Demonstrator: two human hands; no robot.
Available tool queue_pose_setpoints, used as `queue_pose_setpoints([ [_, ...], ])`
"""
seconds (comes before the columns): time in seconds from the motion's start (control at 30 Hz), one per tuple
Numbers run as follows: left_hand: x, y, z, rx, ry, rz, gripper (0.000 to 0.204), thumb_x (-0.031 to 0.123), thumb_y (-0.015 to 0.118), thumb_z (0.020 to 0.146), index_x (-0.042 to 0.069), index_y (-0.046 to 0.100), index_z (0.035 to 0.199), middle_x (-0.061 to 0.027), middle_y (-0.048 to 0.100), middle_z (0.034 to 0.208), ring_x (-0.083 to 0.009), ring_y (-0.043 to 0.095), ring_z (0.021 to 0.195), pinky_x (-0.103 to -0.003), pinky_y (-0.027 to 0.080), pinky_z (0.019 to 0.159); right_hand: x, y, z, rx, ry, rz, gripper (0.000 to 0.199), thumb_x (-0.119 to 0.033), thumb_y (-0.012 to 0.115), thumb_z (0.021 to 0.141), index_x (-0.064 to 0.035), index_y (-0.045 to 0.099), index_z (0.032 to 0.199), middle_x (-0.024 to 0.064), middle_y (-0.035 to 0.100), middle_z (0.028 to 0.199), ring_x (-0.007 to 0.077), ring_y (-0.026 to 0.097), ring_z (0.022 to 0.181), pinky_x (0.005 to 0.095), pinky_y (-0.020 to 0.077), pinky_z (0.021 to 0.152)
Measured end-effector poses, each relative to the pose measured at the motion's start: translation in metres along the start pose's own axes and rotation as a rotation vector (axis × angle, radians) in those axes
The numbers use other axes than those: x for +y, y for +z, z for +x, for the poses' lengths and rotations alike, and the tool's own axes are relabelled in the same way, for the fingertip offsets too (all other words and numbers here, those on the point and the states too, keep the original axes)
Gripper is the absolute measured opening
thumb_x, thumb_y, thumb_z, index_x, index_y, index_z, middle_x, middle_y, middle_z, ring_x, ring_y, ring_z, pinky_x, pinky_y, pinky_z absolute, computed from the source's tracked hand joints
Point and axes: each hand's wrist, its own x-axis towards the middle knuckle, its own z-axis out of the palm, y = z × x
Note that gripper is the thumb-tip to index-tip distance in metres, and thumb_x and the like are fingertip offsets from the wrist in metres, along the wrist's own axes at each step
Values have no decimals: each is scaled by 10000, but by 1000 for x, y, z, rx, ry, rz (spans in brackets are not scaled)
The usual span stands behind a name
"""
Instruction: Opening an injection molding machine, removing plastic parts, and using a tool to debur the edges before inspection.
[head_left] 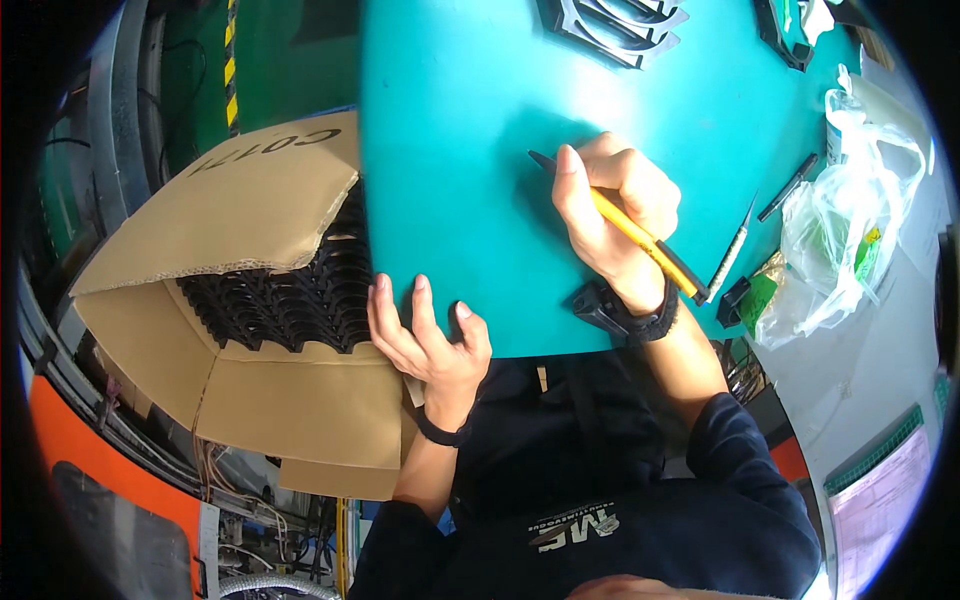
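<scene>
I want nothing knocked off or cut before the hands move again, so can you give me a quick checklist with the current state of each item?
1. Right hand has a firm hold on the yellow utility knife: ok, fingers wrapped around it.
2. Left hand away from the knife tip: ok, it rests open at the near edge of the teal table, apart from the tip.
3. Blade out or retracted: cannot tell.
4. Cardboard box of black plastic parts within reach: ok, beside the left hand.
5. Loose slim blade tool lying near the right wrist: not ok, close to the forearm.
6. Plastic bag clear of the hands: ok.
</scene>
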Motion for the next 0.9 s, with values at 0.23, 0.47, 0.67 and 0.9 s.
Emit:
queue_pose_setpoints([
  [0.23, 0, 2, 0, 25, 5, 2, 410, 222, 537, 881, -8, 547, 1220, -256, 427, 1366, -424, 431, 1227, -528, 349, 1005, -1, 2, 4, -36, -77, -64, 285, 44, 744, 716, -78, 509, 610, 60, 545, 556, 186, 539, 476, 256, 409, 445],
  [0.47, -1, 4, 0, 33, 19, -5, 414, 227, 535, 887, -21, 546, 1219, -264, 430, 1360, -426, 439, 1220, -526, 356, 1001, -1, 4, 4, -38, -76, -76, 305, 65, 742, 702, -80, 492, 606, 49, 523, 547, 186, 517, 466, 261, 399, 445],
  [0.67, -1, 4, 1, 64, 23, 34, 384, 264, 515, 905, 5, 575, 1183, -274, 476, 1310, -437, 481, 1170, -509, 429, 948, 1, 2, 3, -52, -100, -89, 322, 79, 733, 697, -80, 470, 599, 45, 502, 542, 183, 502, 467, 264, 385, 448],
  [0.9, -2, 6, 1, 73, 32, 26, 382, 264, 514, 907, 0, 579, 1174, -276, 481, 1305, -439, 485, 1166, -510, 430, 945, 1, 2, 1, -36, -49, -54, 325, 86, 728, 701, -80, 469, 597, 49, 508, 547, 180, 502, 473, 259, 383, 441],
])
